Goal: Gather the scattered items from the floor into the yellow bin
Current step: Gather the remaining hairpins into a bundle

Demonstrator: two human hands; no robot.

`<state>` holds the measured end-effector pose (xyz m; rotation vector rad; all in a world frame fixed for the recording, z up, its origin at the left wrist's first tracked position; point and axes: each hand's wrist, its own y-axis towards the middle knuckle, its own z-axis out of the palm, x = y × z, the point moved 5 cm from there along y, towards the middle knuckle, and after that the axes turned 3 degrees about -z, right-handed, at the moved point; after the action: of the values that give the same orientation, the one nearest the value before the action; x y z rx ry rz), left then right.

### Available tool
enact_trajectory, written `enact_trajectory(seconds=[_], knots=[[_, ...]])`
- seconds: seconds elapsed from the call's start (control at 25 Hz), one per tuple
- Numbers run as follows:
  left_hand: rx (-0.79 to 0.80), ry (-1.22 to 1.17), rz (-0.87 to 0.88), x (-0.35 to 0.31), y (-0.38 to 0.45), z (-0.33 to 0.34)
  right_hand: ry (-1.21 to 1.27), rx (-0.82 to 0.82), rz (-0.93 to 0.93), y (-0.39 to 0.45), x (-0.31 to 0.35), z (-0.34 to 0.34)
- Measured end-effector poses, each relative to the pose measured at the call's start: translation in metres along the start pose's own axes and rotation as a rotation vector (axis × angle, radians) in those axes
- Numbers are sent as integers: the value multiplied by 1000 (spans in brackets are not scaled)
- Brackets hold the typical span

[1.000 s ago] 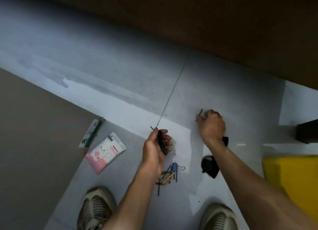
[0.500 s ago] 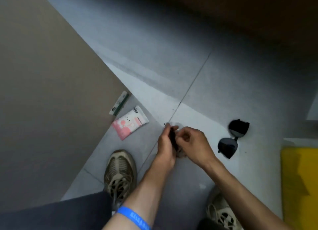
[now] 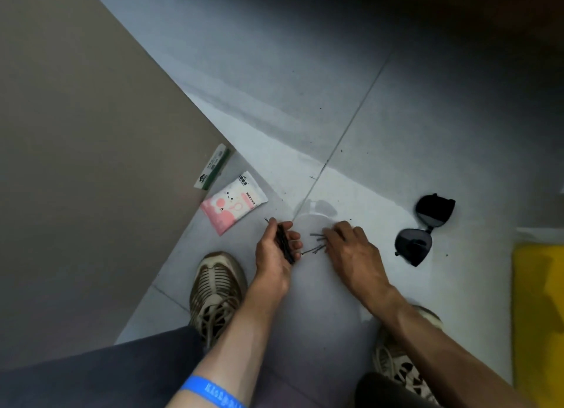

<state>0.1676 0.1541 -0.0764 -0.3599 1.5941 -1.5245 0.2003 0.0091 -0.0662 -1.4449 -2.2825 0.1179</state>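
My left hand (image 3: 276,250) is closed around a bundle of black hairpins (image 3: 283,242) just above the floor. Beside it my right hand (image 3: 351,252) rests palm down, its fingertips touching several loose hairpins (image 3: 316,242) on the tile. Whether the right hand pinches any of them I cannot tell. A pink and white packet (image 3: 233,206) lies left of my hands, with a narrow green and white packet (image 3: 212,171) beyond it. Black sunglasses (image 3: 422,229) lie folded to the right. The yellow bin (image 3: 538,310) shows at the right edge.
A large brown board (image 3: 76,163) covers the floor on the left. My two shoes (image 3: 215,291) stand close behind my hands. A tile seam (image 3: 345,132) runs away across the grey floor. Dark furniture borders the top of the view.
My hands, joined half a second ago, have parted. The right hand has gone down and right onto the loose hairpins. The view has shifted closer to the floor.
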Motion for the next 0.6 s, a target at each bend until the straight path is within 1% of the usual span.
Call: enact_trajectory(seconds=[0.04,0.12,0.16,0.24,0.28,0.32,0.36,0.48,0.52,0.6], knots=[[-7,5,1,0,0,-1,43,8,45,6,-3,-3],[-10,11,3,-1,0,0,250,-32,204,17,-13,-11],[-5,14,7,-1,-1,3,395,-76,298,20,-18,-18],[23,23,17,0,-2,13,817,-150,452,21,-23,-27],[49,35,16,1,-3,19,1013,-154,469,21,-18,-30],[78,51,7,4,-4,26,1078,-150,424,19,-12,-32],[102,71,-4,7,-6,32,1010,-154,361,16,-9,-35],[107,76,4,7,-6,35,563,-206,234,9,-13,-36],[92,64,12,6,-5,31,468,-185,211,9,-16,-33],[54,41,24,2,-2,19,322,-40,138,13,-16,-21]])
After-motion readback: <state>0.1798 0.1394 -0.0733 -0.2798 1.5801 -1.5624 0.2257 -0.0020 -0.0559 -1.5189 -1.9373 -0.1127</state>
